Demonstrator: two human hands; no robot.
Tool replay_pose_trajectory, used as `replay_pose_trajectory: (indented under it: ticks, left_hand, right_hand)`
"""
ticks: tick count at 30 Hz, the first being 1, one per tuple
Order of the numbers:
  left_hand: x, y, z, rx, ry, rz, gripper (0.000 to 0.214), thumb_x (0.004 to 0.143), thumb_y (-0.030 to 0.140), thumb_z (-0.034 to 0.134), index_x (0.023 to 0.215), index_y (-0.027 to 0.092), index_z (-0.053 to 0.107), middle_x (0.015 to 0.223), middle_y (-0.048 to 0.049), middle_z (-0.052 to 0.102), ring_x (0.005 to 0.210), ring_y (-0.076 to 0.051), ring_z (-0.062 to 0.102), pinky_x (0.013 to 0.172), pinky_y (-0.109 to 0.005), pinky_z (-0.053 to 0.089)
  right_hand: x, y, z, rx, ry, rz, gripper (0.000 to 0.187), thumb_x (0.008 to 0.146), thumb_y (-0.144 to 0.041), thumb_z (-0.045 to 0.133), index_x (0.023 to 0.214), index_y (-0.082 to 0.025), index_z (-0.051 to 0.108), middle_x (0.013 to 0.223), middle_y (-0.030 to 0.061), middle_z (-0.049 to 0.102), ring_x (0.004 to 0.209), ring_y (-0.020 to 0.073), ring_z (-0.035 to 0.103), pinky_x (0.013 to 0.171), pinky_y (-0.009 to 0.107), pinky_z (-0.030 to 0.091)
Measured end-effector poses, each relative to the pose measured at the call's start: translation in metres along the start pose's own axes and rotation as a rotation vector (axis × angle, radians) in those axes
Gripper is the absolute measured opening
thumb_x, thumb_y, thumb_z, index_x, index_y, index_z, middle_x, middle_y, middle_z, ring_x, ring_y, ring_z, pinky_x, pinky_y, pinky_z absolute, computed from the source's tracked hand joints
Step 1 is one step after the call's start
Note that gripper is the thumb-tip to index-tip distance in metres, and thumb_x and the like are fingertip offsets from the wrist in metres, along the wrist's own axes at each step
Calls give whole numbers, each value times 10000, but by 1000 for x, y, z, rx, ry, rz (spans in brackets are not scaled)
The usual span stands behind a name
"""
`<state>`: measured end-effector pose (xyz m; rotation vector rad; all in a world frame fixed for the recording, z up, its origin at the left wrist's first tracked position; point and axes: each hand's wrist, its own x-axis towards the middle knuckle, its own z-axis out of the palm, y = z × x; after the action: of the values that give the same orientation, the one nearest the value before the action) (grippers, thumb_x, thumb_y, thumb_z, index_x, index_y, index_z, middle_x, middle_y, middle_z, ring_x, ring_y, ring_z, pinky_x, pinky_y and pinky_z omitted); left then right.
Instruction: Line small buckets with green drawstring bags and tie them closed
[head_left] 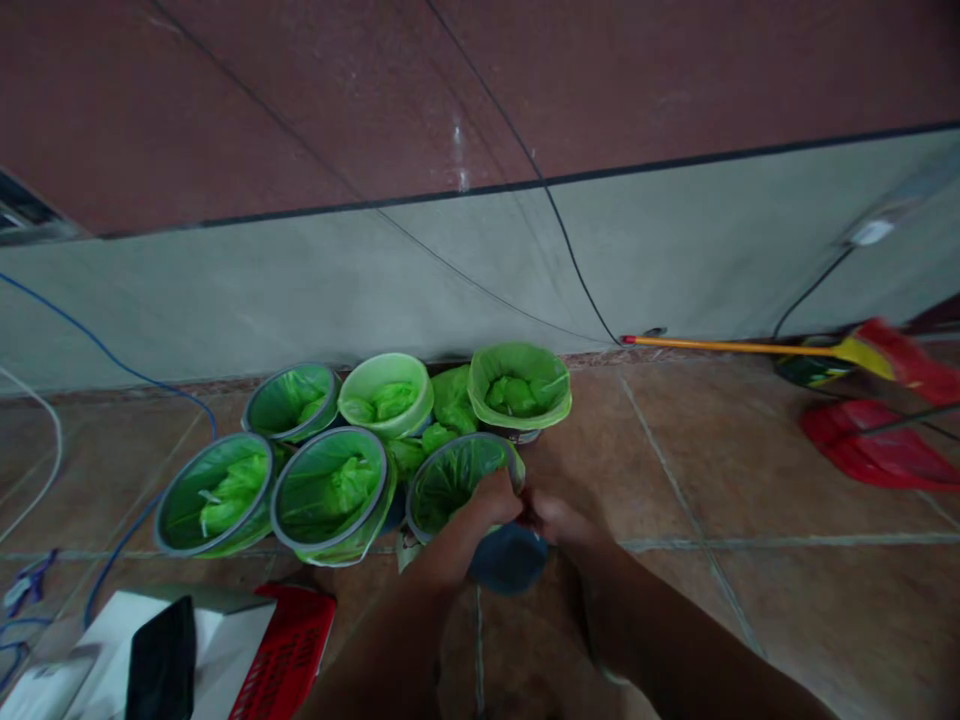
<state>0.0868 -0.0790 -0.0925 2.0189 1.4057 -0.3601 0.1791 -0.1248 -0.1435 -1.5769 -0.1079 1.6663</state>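
Both hands meet at the right rim of the front right bin [429, 470], which is lined with a green plastic bag [450, 475]. My left hand [495, 497] reaches over the rim with curled fingers, gripping what looks like the liner's edge. Close against it, my right hand [553, 516] is also closed at that edge; its fingertips are partly hidden. Below the hands shows a dark blue-grey plastic surface [510, 560]; whether it belongs to this bin or another I cannot tell. Behind stands another bin [519, 388] with a green liner folded over its rim.
Several more lined bins [330, 492] stand to the left along the wall. A yellow-handled broom [720, 346] and a red dustpan [877, 445] lie at right. At lower left are a dark phone [161, 655] on a white box, a red package [289, 650] and a blue cable [112, 350].
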Motion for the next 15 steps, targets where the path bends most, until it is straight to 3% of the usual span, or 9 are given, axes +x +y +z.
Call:
replay_pose_trajectory:
  ticks: [3,7,12,15]
  left_hand:
    - [1,3,2,-28,-40,-18,355,811,198,567,1142,78,615,1160,-177,665,1097,-275,627,895,-305,484]
    - [-11,10,3,7,-32,-47,339,824,162,545,1145,74,610,1198,-190,644,1126,-279,609,928,-314,471]
    - [-30,13,-6,48,7,52,416,776,90,542,1188,137,571,1156,-143,661,1125,-273,604,960,-330,456]
    - [-36,9,-5,46,9,115,423,776,83,528,1188,170,569,1170,-116,661,1134,-245,596,968,-291,445]
  right_hand:
    - [-1,-8,-6,33,19,49,111,720,-106,518,641,-175,555,535,-9,568,489,118,549,554,241,480]
    - [4,-24,-11,98,59,36,167,810,-231,459,655,-201,513,536,-20,555,483,115,539,537,230,467]
    - [15,-29,-19,118,181,-91,201,836,-301,433,650,-232,469,501,-29,508,454,123,510,530,244,484]
    - [20,-24,-24,57,174,-174,186,802,-308,479,631,-238,459,486,-27,500,464,135,522,508,245,481]
